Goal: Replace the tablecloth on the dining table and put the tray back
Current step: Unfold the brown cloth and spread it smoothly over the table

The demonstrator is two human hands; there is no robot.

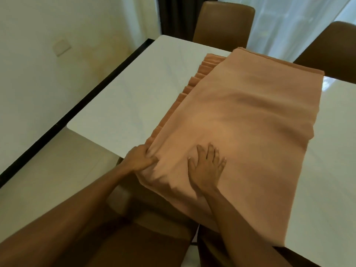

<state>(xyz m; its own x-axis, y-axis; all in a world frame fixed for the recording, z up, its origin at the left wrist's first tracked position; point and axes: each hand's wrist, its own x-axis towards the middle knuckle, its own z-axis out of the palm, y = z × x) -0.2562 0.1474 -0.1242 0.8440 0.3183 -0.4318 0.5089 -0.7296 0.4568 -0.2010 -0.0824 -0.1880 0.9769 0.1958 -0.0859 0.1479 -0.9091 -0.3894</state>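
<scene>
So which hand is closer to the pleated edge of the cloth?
Left. The left hand grips the tablecloth beside its pleated edge; the right hand lies flat further right.

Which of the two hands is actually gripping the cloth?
The left hand: its fingers curl around the bunched near-left edge of the peach tablecloth. The right hand only lies flat on top, fingers spread.

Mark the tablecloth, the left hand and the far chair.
tablecloth [250,116], head view, middle of the folded top layer
left hand [139,158], head view, back of the hand gripping the cloth's edge
far chair [223,22], head view, middle of the brown backrest
</scene>
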